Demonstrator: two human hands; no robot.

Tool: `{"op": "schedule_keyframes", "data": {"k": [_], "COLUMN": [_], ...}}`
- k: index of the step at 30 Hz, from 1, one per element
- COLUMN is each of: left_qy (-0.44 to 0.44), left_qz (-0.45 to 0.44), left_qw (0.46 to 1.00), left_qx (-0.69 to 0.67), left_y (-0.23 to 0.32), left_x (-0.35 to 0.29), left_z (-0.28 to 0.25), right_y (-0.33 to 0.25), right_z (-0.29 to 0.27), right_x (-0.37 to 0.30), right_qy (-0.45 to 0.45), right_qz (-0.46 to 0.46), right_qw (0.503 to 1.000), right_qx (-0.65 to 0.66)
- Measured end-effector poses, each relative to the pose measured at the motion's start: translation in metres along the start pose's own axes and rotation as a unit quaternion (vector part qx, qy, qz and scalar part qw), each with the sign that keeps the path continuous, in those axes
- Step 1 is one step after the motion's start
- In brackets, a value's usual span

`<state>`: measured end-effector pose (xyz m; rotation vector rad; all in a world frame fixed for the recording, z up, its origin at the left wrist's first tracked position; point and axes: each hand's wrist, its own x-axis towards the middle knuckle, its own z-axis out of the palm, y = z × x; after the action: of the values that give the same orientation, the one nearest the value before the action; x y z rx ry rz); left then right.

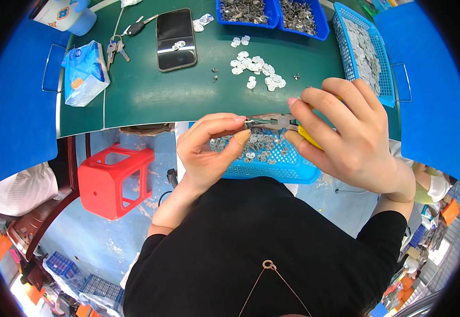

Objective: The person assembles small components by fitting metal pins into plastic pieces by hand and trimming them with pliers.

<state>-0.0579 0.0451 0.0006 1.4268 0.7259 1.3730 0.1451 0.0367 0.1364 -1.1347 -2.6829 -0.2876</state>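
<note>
My right hand (343,134) is closed around long-nose pliers (280,122) with yellow handles, their jaws pointing left. At the jaw tips, my left hand (209,145) pinches a small part between thumb and fingers; the part is mostly hidden, and the thumb wears a tan covering. Below both hands sits a light-blue perforated basket (293,171) holding many small metal pieces (264,145). On the green table beyond lies a loose group of flat white pieces (253,64), with a few tiny metal clips (215,78) near them.
Two blue bins (322,33) of small metal parts stand at the far edge. A blue basket (348,63) of flat grey pieces is at right. A phone (176,39), keys (116,47) and a tissue pack (86,74) lie at left. A red stool (115,182) stands on the floor.
</note>
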Motion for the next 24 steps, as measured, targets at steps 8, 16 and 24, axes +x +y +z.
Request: {"op": "schedule_keyframes", "data": {"k": [8,16,24], "left_qy": [-0.01,-0.009,0.02], "left_qz": [-0.013,-0.01,-0.024], "left_qw": [0.999,0.999,0.999], "left_qx": [-0.04,-0.03,-0.02], "left_y": [-0.0029,-0.0009,0.0014], "left_x": [-0.0009,-0.0013,-0.0007], "left_z": [-0.0022,-0.0023,-0.0012], "right_y": [0.0,-0.0004,-0.0048], "right_z": [0.0003,0.0021,0.0054], "right_x": [0.0008,-0.0002,0.0004], "right_qy": [0.025,0.033,0.039], "right_qz": [0.001,-0.002,-0.008], "right_qw": [1.0,0.999,0.999], "right_qx": [0.0,-0.011,-0.027]}}
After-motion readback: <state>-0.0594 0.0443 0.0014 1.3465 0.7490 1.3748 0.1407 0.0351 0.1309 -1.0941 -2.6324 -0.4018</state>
